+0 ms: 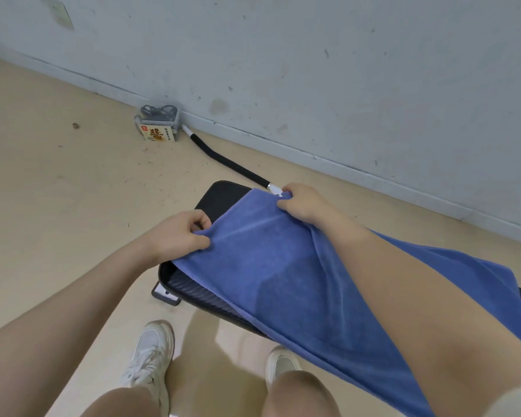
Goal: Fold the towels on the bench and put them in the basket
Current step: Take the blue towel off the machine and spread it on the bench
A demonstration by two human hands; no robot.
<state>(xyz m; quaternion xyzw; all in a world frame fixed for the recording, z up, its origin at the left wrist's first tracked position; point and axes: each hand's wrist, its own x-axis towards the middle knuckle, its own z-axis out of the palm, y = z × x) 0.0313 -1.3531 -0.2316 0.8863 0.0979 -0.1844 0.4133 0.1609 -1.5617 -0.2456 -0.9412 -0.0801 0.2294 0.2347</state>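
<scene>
A blue towel (283,275) lies spread along a black padded bench (217,194) that runs from the centre to the lower right. My left hand (178,233) pinches the towel's near corner at the bench's left end. My right hand (301,203) pinches the far corner on the same short edge, close to the wall side. My right forearm lies over the towel and hides part of it. No basket is in view.
A grey container with a yellow label (158,123) stands on the floor by the wall. A black pole with white ends (229,164) lies along the skirting behind the bench. My two shoes (151,359) stand on the beige floor in front of the bench.
</scene>
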